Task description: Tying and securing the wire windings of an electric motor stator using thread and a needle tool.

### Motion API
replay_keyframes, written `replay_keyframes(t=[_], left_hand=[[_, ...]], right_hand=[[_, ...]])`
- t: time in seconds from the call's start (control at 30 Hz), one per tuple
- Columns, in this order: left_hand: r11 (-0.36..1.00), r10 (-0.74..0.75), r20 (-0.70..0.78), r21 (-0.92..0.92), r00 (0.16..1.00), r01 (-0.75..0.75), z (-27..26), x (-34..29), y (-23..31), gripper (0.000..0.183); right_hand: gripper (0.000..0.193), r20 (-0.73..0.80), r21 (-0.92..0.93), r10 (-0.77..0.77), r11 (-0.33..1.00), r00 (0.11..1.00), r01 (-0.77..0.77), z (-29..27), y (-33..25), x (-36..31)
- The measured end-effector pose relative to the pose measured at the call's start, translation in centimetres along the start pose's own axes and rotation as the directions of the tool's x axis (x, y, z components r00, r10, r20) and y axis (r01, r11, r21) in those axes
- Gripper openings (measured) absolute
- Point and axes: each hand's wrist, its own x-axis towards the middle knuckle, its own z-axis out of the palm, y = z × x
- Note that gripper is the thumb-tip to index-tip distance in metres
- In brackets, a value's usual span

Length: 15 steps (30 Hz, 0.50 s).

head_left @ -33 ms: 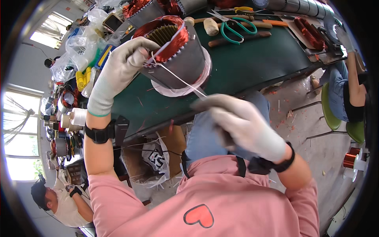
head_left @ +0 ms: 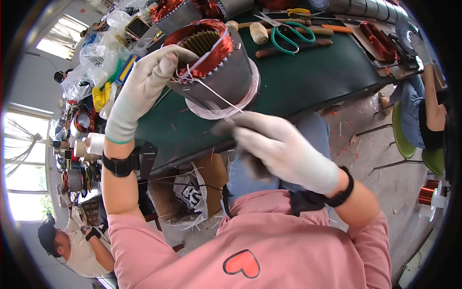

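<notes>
A motor stator with a grey steel core and red copper windings stands on a round white-rimmed base, tilted in the view. At its near left rim is my gloved left hand, fingers bent over the winding edge, their tips partly hidden inside. A white cord is looped around the winding there. From the loop it runs taut across the outside of the core to my gloved right hand. Those right fingers are closed on the cord's end and blurred by motion.
Green-handled scissors, a wooden mallet and wooden sticks lie beyond the stator on the green bench. Plastic bags crowd the left. Under the bench stands a cardboard box. Co-workers sit at left and right.
My right hand has moved a little left, closer to the stator, with the cord still in it. The stator and my left fingers have shifted slightly.
</notes>
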Motion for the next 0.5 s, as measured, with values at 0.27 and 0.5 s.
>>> replay_keyframes(t=[0.27,0.5], left_hand=[[0.949,-0.064,0.098,0.314,0.993,0.03,-1.6,2.0,0.7,0.035],[0.783,0.194,0.477,0.451,0.857,-0.428,-4.0,6.0,-1.1,0.024]], right_hand=[[0.026,-0.008,0.516,0.029,0.856,1.0,-0.021,1.5,-0.6,3.7],[0.03,-0.08,-0.904,-0.633,0.372,0.77,0.212,-1.3,0.7,7.5]])
